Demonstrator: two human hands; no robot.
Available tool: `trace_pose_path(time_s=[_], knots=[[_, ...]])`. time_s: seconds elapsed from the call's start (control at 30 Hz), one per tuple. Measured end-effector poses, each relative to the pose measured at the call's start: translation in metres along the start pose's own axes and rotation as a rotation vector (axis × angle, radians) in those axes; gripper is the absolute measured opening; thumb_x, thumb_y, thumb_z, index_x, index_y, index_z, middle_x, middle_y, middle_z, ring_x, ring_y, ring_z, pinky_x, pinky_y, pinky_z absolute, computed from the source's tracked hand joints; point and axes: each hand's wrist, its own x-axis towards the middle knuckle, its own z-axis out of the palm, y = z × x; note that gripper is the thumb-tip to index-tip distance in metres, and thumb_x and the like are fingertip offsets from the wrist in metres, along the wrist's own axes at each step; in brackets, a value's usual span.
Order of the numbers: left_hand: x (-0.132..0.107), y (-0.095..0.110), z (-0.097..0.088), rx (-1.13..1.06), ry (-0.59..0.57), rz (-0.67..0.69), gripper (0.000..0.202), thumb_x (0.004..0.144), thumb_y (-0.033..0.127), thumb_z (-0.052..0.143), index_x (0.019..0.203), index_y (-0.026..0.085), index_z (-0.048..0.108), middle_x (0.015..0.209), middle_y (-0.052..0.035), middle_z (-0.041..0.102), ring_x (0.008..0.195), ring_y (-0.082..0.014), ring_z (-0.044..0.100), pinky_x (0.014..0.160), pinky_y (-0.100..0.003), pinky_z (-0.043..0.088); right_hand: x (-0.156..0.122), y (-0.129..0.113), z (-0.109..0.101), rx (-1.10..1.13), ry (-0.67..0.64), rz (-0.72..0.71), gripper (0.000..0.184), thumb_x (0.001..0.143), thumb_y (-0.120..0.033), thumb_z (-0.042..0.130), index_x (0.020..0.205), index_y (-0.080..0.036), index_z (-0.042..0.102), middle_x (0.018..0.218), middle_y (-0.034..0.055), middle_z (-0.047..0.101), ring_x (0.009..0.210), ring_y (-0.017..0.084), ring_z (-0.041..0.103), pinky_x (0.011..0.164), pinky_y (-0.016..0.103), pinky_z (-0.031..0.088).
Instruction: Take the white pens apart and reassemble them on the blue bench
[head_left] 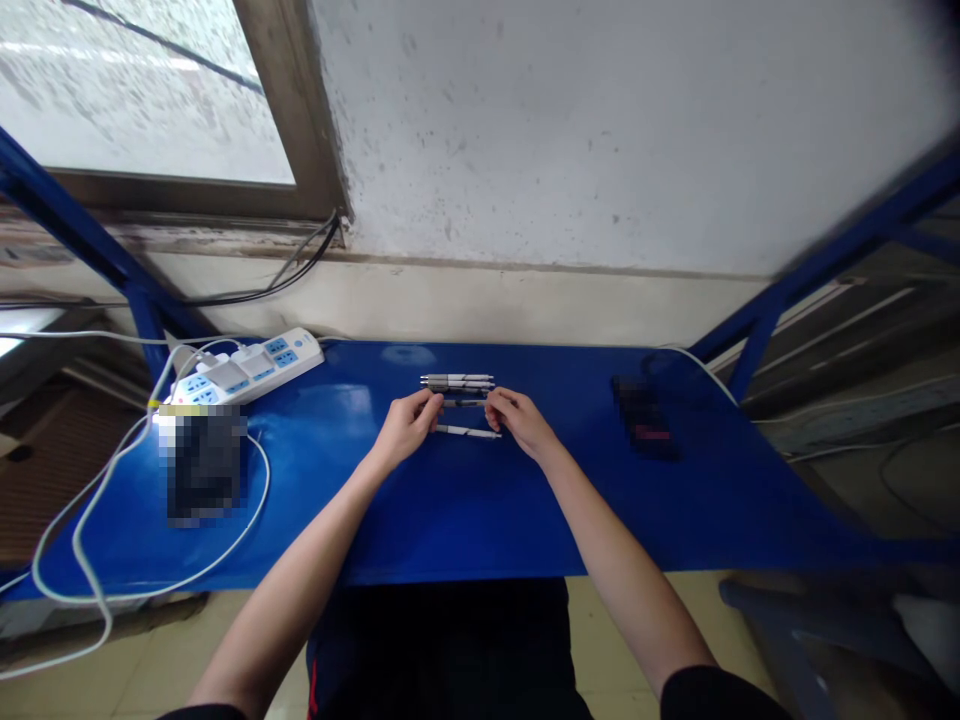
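On the blue table [465, 500] lie a few pens in a row. Two pens [457, 381] rest side by side at the far end, untouched. My left hand [405, 428] and my right hand [517, 420] pinch the two ends of a dark pen [463, 403] between them, fingers closed on it. A white pen [468, 432] lies on the table just below, close to both hands.
A white power strip [247, 368] with white cables [90, 520] sits at the table's left. A blurred dark object [202, 462] stands near it, another blurred dark item [645, 418] lies at the right. Wall and window are behind; blue frame posts flank the table.
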Motion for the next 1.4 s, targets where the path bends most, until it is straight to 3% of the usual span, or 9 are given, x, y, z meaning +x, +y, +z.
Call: trace_pose_path(time_s=[0.07,0.23,0.47,0.57,0.77,0.9,1.07,1.27,1.4], knots=[[0.0004,0.0001,-0.0004,-0.033,0.020,-0.018,0.035,0.091,0.044,0.047,0.073,0.016,0.057,0.054,0.0021,0.053,0.049,-0.0103,0.046,0.050,-0.022,0.034,-0.0006,-0.0010,-0.0001,-0.021,-0.029,-0.018,0.029,0.082,-0.046,0.062,0.074,-0.019,0.057,0.063,-0.0021,0.053,0.054,0.011,0.048,0.051,0.025,0.037],[0.0020,0.0027,-0.0034,-0.183,0.043,-0.035,0.025,0.085,0.039,0.059,0.097,0.018,0.058,0.063,0.0016,0.058,0.052,-0.0108,0.051,0.050,-0.021,0.038,-0.0012,-0.0043,-0.0001,-0.052,-0.061,-0.043,0.021,0.080,-0.039,0.067,0.085,-0.020,0.061,0.066,-0.0021,0.056,0.055,0.011,0.049,0.053,0.025,0.039],[0.0017,0.0035,-0.0022,-0.244,-0.009,-0.027,0.026,0.085,0.036,0.058,0.103,0.018,0.058,0.074,-0.0020,0.064,0.062,-0.0125,0.056,0.056,-0.022,0.043,-0.0007,-0.0022,-0.0040,-0.212,-0.036,-0.045,0.034,0.081,-0.039,0.064,0.109,-0.020,0.068,0.067,-0.0011,0.057,0.057,0.012,0.048,0.054,0.026,0.039],[0.0015,0.0027,-0.0016,-0.169,0.043,-0.042,0.022,0.085,0.039,0.057,0.087,0.017,0.059,0.064,-0.0002,0.061,0.055,-0.0114,0.052,0.053,-0.022,0.040,-0.0017,-0.0017,-0.0044,-0.282,-0.025,-0.049,0.032,0.083,-0.041,0.061,0.104,-0.019,0.072,0.069,0.0014,0.060,0.061,0.014,0.051,0.055,0.026,0.039],[0.0022,-0.0033,-0.0037,-0.010,0.096,-0.051,0.040,0.087,0.044,0.054,0.059,0.017,0.049,0.048,0.0038,0.047,0.045,-0.0081,0.037,0.047,-0.022,0.026,-0.0033,-0.0069,0.0006,-0.399,-0.019,-0.147,0.024,0.082,-0.038,0.063,0.095,-0.022,0.074,0.087,0.0044,0.070,0.072,0.017,0.058,0.065,0.029,0.043],[0.0030,-0.0025,-0.0032,-0.078,0.078,-0.047,0.029,0.085,0.043,0.057,0.072,0.017,0.056,0.052,0.0044,0.048,0.048,-0.0089,0.039,0.048,-0.021,0.028,-0.0024,-0.0068,0.0023,-0.453,0.008,-0.206,0.020,0.081,-0.035,0.063,0.092,-0.021,0.073,0.091,0.0053,0.070,0.071,0.016,0.058,0.064,0.029,0.043],[0.0024,-0.0002,-0.0019,-0.132,0.019,-0.020,0.027,0.082,0.037,0.062,0.102,0.018,0.061,0.071,-0.0001,0.060,0.056,-0.0109,0.048,0.052,-0.021,0.034,-0.0014,-0.0023,0.0009,-0.456,0.043,-0.175,0.020,0.082,-0.037,0.062,0.091,-0.021,0.070,0.075,0.0021,0.065,0.064,0.016,0.056,0.060,0.027,0.042],[0.0018,-0.0031,-0.0010,-0.062,0.022,-0.012,0.027,0.084,0.039,0.059,0.100,0.018,0.064,0.068,-0.0015,0.062,0.058,-0.0135,0.053,0.055,-0.023,0.038,-0.0029,-0.0016,0.0040,-0.429,-0.011,-0.137,0.025,0.085,-0.042,0.057,0.091,-0.021,0.068,0.069,0.0017,0.063,0.063,0.016,0.057,0.058,0.027,0.043],[0.0014,-0.0025,-0.0009,0.023,0.055,-0.026,0.028,0.084,0.044,0.059,0.081,0.017,0.064,0.056,0.0022,0.055,0.049,-0.0106,0.045,0.048,-0.022,0.031,-0.0044,-0.0056,0.0050,-0.490,-0.006,-0.154,0.026,0.086,-0.041,0.057,0.085,-0.020,0.071,0.074,0.0036,0.066,0.067,0.017,0.058,0.061,0.028,0.042]])
